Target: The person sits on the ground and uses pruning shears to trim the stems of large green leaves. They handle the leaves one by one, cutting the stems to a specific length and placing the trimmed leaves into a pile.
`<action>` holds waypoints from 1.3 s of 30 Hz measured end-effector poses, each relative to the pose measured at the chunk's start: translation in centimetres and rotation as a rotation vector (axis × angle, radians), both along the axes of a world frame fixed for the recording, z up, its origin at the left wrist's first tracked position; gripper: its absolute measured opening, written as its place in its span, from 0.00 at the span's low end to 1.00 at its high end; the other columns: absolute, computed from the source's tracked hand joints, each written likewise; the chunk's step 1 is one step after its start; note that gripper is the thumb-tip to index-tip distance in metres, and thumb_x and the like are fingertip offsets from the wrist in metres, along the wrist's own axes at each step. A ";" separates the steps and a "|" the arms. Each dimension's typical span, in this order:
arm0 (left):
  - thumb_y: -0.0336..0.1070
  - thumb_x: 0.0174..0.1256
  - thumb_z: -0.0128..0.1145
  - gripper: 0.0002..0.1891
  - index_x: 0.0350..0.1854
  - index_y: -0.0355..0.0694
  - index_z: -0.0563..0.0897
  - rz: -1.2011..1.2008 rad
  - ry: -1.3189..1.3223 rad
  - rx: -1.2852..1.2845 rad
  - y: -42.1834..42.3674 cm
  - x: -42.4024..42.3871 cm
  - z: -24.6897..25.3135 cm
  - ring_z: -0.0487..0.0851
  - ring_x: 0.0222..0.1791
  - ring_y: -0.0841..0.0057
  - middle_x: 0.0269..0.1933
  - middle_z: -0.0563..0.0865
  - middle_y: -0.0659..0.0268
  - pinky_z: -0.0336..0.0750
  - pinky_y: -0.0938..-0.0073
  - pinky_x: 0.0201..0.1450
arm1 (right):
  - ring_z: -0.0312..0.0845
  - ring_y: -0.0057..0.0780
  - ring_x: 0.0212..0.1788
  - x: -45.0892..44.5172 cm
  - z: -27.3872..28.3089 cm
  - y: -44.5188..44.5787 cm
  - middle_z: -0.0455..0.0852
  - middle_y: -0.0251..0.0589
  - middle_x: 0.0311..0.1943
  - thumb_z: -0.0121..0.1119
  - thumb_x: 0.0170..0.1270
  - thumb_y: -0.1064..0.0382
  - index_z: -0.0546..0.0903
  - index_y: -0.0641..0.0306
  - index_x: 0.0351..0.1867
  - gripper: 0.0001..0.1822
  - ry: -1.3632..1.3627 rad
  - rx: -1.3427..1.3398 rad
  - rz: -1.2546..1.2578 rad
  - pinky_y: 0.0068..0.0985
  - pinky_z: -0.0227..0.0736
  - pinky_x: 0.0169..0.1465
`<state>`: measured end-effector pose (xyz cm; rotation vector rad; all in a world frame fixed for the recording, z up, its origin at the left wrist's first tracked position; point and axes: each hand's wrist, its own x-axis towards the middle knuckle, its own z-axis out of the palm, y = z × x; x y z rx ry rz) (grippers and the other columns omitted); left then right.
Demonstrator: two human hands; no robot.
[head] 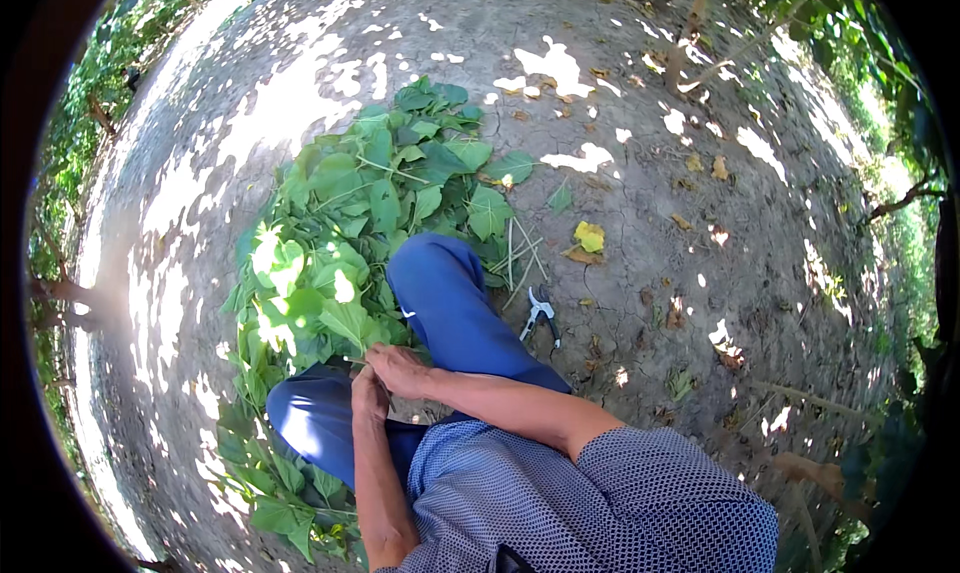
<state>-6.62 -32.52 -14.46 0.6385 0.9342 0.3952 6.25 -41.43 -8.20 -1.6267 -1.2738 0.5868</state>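
Over my bent knees my two hands meet, close together. My right hand point(397, 369) has its fingers closed at a thin stem, beside a broad green leaf point(347, 319). Just below, my left hand point(369, 394) is closed round the lower part of the stem; the fingers hide most of it. A large heap of green leaves point(337, 183) spreads in front of and beside my legs. Pruning shears point(539, 314) with dark-and-white handles lie on the soil to the right of my knee. Several cut stalks point(525, 250) lie between the heap and the shears.
More leafy cuttings point(281, 509) lie at the lower left, by my left leg. A yellow leaf point(589, 236) and dry brown leaves dot the cracked soil. A thin tree trunk point(679, 48) stands at the upper right, and branches hang at both rims.
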 end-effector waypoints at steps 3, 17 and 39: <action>0.35 0.74 0.53 0.11 0.53 0.37 0.79 0.073 0.007 0.099 -0.8 0.8 2.7 0.85 0.41 0.73 0.44 0.86 0.63 0.82 0.70 0.43 | 0.82 0.58 0.42 0.5 0.0 -0.5 0.82 0.60 0.39 0.59 0.55 0.74 0.78 0.72 0.37 0.08 -0.019 -0.049 0.009 0.44 0.77 0.43; 0.35 0.73 0.56 0.06 0.36 0.40 0.79 0.102 0.227 0.510 -1.7 2.2 2.5 0.76 0.24 0.85 0.28 0.82 0.71 0.69 0.82 0.29 | 0.82 0.60 0.35 1.5 -0.9 -0.1 0.82 0.62 0.27 0.62 0.56 0.67 0.79 0.72 0.31 0.08 0.167 -0.207 0.010 0.46 0.74 0.39; 0.40 0.72 0.59 0.09 0.36 0.40 0.81 0.207 0.265 0.301 -1.4 1.7 1.3 0.76 0.24 0.83 0.27 0.81 0.70 0.69 0.80 0.27 | 0.86 0.41 0.29 1.0 -1.8 1.0 0.86 0.50 0.25 0.62 0.62 0.65 0.81 0.70 0.33 0.08 0.251 -0.320 0.093 0.36 0.78 0.35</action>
